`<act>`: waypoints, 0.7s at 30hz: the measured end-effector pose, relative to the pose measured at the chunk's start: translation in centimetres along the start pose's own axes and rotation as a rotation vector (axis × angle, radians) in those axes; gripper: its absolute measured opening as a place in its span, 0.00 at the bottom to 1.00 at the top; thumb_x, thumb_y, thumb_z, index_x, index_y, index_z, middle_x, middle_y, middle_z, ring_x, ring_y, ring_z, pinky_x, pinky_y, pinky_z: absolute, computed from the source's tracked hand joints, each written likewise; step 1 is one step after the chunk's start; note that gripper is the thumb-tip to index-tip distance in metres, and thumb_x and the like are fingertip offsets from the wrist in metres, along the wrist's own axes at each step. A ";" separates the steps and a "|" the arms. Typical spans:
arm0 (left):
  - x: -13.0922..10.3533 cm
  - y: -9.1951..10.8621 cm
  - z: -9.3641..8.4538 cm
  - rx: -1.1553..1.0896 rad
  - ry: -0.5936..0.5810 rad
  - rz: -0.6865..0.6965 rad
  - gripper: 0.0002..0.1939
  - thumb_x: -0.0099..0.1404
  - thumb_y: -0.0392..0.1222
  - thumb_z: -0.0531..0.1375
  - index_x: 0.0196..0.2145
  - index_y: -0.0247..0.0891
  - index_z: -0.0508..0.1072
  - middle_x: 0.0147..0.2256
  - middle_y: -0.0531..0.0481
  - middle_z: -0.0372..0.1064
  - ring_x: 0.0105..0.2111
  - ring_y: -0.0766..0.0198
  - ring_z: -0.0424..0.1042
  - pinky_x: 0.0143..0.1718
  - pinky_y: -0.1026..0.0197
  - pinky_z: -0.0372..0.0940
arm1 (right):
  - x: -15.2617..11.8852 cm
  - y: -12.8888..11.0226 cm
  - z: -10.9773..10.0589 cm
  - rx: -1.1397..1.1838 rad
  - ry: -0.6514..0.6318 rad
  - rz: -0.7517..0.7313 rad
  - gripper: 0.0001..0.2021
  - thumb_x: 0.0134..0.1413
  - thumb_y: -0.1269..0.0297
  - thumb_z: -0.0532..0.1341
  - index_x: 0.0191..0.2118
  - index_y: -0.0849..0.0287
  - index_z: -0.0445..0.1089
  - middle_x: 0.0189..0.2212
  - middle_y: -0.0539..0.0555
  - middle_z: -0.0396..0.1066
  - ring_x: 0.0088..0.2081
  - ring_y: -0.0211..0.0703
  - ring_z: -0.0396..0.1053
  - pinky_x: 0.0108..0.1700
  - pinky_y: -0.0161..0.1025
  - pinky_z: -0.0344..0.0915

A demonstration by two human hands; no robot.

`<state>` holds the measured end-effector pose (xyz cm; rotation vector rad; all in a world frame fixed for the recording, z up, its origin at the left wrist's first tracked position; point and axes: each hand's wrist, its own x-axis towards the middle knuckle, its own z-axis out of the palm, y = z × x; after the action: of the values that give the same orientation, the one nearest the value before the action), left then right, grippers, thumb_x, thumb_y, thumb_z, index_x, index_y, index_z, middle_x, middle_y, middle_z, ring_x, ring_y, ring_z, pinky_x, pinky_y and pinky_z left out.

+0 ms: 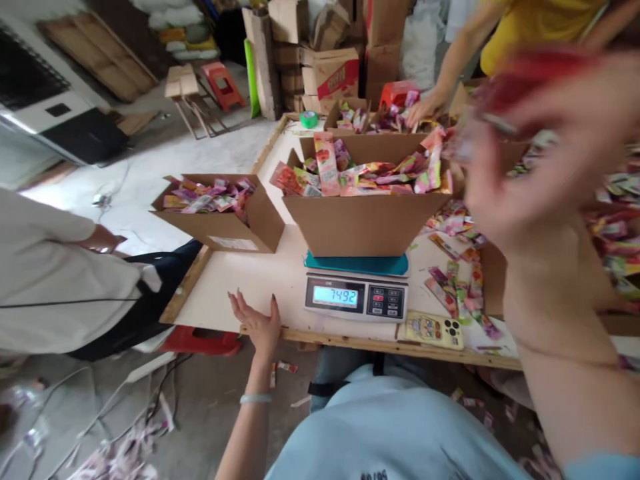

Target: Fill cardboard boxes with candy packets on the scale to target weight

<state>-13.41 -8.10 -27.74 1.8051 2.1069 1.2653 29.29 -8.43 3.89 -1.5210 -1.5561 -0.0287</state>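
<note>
My left hand (pixel 257 323) is open with its fingers spread, at the front edge of the white table (pixel 283 293); nothing is in it. My right hand (pixel 535 160) is raised at the right and smeared by motion. Its fingers are closed on a red packet (pixel 540 77), too blurred to read. Between my hands is a digital scale (pixel 356 297), its lit display reading about 7492. On the scale's teal plate rests a cardboard box (pixel 357 223) filled with small candy-like packets (pixel 370 177), one pink packet (pixel 327 163) standing upright.
A second box of packets (pixel 255 230) stands left. Loose packets (pixel 455 290) and a yellow-cased phone (pixel 434 330) lie right of the scale. Green tape (pixel 309 119) sits at the back. A co-worker's hand (pixel 427 107) reaches into packets there; another person (pixel 65 273) is at the left.
</note>
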 end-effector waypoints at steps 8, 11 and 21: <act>-0.1 -0.1 0.4 0.003 0.026 -0.021 0.50 0.68 0.54 0.61 0.74 0.23 0.43 0.75 0.20 0.33 0.77 0.39 0.36 0.75 0.37 0.46 | -8.8 11.8 3.6 -0.287 0.133 0.330 0.36 0.65 0.46 0.59 0.64 0.76 0.60 0.55 0.74 0.67 0.56 0.53 0.70 0.60 0.51 0.67; -0.3 0.2 0.4 -0.002 0.003 -0.029 0.48 0.68 0.54 0.62 0.74 0.25 0.46 0.74 0.21 0.35 0.77 0.39 0.38 0.75 0.37 0.46 | -19.1 17.9 6.5 -0.687 -0.359 0.725 0.51 0.55 0.39 0.66 0.71 0.76 0.54 0.59 0.84 0.60 0.61 0.75 0.62 0.57 0.66 0.64; -0.9 0.4 0.2 0.011 0.050 -0.035 0.44 0.70 0.53 0.61 0.73 0.28 0.49 0.74 0.22 0.38 0.77 0.41 0.40 0.74 0.39 0.49 | -18.5 24.8 9.2 -0.468 -0.296 0.619 0.19 0.63 0.59 0.53 0.51 0.66 0.71 0.45 0.69 0.71 0.44 0.49 0.68 0.50 0.47 0.66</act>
<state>-12.76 -8.76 -28.02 1.7509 2.1651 1.3072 40.09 -11.51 -26.33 -2.4199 -1.2816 0.2063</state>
